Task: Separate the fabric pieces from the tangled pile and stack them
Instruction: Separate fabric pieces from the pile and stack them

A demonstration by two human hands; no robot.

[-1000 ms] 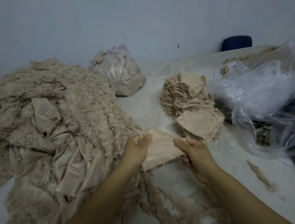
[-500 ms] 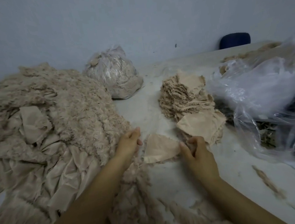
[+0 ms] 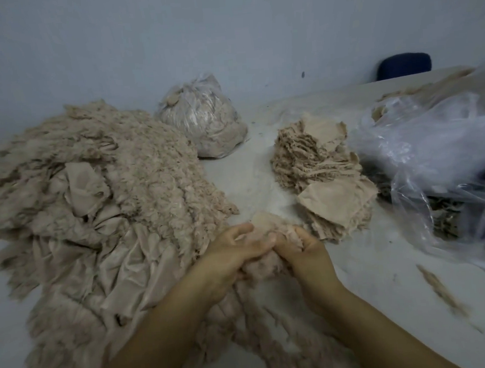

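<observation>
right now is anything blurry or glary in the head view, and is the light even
Head view: dim, flat light with no hard shadows; both hands, left hand and right hand, and the fabric piece they grip are motion-smeared; white glare on the clear bag; the table edge bows from wide-angle distortion.

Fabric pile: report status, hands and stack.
Left hand and right hand both gripping a frayed fabric clump at the tangled pile edge. Stack sits just beyond, right. Plastic bag beside the stack, not blocking.
</observation>
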